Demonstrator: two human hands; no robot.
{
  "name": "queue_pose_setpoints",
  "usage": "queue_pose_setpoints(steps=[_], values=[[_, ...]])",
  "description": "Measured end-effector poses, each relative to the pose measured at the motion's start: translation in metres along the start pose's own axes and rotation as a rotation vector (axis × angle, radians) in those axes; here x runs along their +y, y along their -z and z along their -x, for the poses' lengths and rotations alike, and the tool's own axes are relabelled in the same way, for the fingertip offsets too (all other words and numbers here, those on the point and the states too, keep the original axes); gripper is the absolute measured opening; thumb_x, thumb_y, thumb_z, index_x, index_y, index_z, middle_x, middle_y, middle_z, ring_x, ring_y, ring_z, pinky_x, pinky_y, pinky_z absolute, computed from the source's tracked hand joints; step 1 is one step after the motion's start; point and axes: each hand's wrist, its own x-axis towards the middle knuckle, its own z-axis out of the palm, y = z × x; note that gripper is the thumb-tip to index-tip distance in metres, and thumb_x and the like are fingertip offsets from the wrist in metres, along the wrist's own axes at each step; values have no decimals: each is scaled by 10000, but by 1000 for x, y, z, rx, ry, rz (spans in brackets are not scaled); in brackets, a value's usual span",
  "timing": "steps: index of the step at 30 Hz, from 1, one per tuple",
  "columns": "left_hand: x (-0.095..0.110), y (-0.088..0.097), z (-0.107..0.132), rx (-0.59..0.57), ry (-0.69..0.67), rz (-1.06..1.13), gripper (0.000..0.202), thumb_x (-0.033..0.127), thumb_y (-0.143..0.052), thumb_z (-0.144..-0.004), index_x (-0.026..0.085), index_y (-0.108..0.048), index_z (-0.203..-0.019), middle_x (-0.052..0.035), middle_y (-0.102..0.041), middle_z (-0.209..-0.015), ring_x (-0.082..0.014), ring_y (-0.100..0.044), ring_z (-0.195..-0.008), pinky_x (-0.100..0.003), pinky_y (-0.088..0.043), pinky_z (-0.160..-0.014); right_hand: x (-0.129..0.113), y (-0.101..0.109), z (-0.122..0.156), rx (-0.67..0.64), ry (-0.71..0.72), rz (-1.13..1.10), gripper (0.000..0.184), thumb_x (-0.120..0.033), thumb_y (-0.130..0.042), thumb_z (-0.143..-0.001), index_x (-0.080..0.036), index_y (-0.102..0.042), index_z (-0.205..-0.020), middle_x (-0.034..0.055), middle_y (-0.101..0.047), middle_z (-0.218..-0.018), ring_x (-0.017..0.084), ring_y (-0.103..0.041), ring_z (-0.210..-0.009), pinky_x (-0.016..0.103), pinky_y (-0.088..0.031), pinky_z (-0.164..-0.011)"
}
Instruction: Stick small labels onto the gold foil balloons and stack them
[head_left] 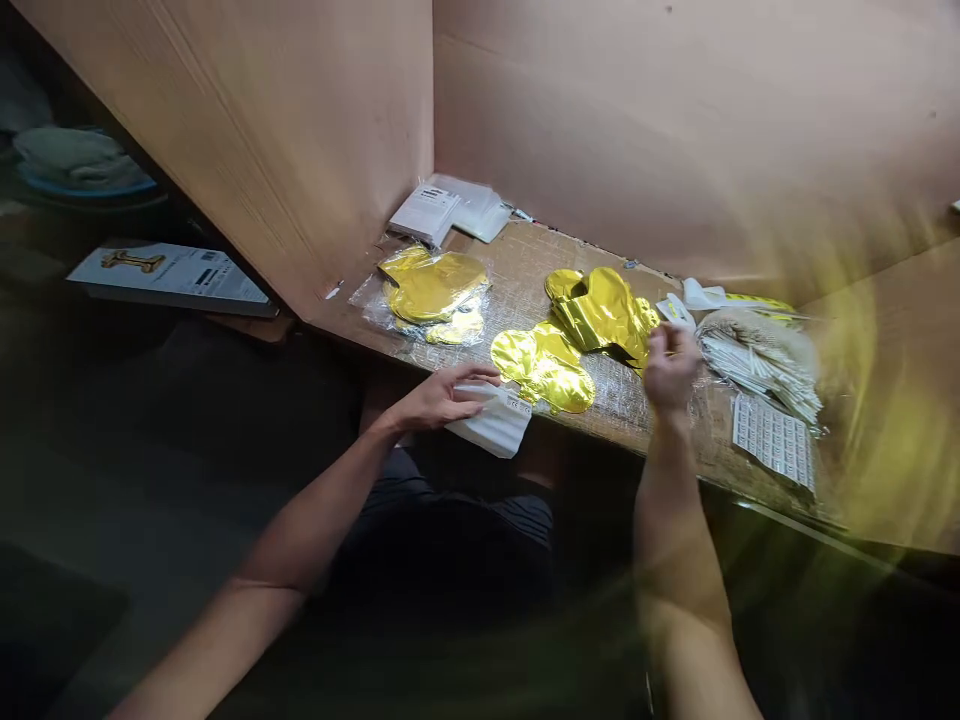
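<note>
My left hand (448, 398) grips a white plastic packet (495, 420) with small printed marks, between thumb and fingers at the table's front edge. Just beyond it lies a single flat gold foil balloon (544, 365). My right hand (671, 365) is curled closed beside a heap of folded gold foil balloons (604, 310). Whatever its fingers may hold is hidden and slightly blurred. A small white piece (675, 312) shows just past those fingers; I cannot tell whether they touch it.
Clear-bagged gold balloons (439, 290) lie on the left of the table (517, 262), with white packets (427, 212) behind. At right are a bundle of white straw-like sticks (765, 360) and a label sheet (774, 440). Cardboard-coloured walls (675, 130) enclose the back. A printed box (172, 275) sits left.
</note>
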Motion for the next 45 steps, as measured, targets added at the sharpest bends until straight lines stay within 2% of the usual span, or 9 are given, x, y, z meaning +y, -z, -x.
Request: queue_pose_setpoints(steps=[4,7,13,16,20,25,33,40,45], values=[[5,0,11,99,32,109,562,328,-746,-909,150,-596,-1421,-178,-663,-1450,-295,-598,-1395,-398,-547,-1102,-47,-51,89,-600,-216,-770,496,-581,-641,-955,-274,-530,-1329,64,-748,-1050,207,-720,-873,361,-594,-794],[12,3,18,63,92,21,530,345,-745,-909,163,-641,-1395,-152,-668,-1441,-285,-644,-1318,-377,-557,-1070,-75,-68,122,-600,-383,-1097,596,-563,-803,-849,-343,-444,-1271,-15,-731,-950,192,-706,-767,335,-586,-730],[26,5,12,-107,178,-66,645,446,-851,-813,159,-673,-1362,-92,-746,-1165,-248,-700,-1045,-310,-570,-873,-81,-51,113,-687,-292,-1032,411,-425,-763,-908,-321,-479,-1186,-25,-697,-910,168,-657,-726,278,-531,-644],[25,-5,4,-243,290,102,517,497,-841,-801,101,-757,-1123,-55,-723,-917,-189,-651,-793,-253,-508,-676,-79,-54,111,-507,-110,-762,312,-398,-706,-945,-303,-544,-1195,12,-705,-978,197,-670,-810,315,-545,-675],[19,-20,2,-129,306,193,446,470,-841,-778,84,-761,-988,-18,-658,-799,-144,-561,-708,-233,-426,-636,-81,-61,119,-124,296,-304,82,-310,-690,-967,-265,-686,-1035,80,-714,-1050,256,-668,-990,426,-541,-864],[25,-32,6,-121,247,101,260,358,-726,-836,106,-729,-896,14,-585,-750,-125,-500,-694,-239,-377,-652,-87,-59,129,-184,611,-88,86,-212,-630,-1010,-250,-703,-989,58,-745,-954,227,-635,-868,402,-494,-812],[33,-44,2,-36,146,-260,205,263,-636,-795,170,-491,-683,45,-395,-675,-107,-356,-667,-255,-242,-580,-87,-70,134,-192,531,-60,232,-167,-570,-972,-239,-618,-757,58,-678,-799,209,-600,-784,353,-497,-774],[30,-38,6,-113,240,-25,152,280,-690,-778,141,-630,-796,33,-497,-718,-106,-429,-651,-231,-302,-571,-74,-61,117,-129,-3,-335,161,-262,-591,-902,-232,-673,-767,7,-690,-714,182,-643,-670,307,-518,-670],[28,-36,6,-76,271,21,199,312,-709,-793,125,-693,-861,16,-576,-738,-124,-499,-649,-227,-333,-571,-83,-54,122,-107,206,-280,176,-294,-600,-932,-253,-700,-794,47,-743,-845,211,-693,-778,354,-562,-765]])
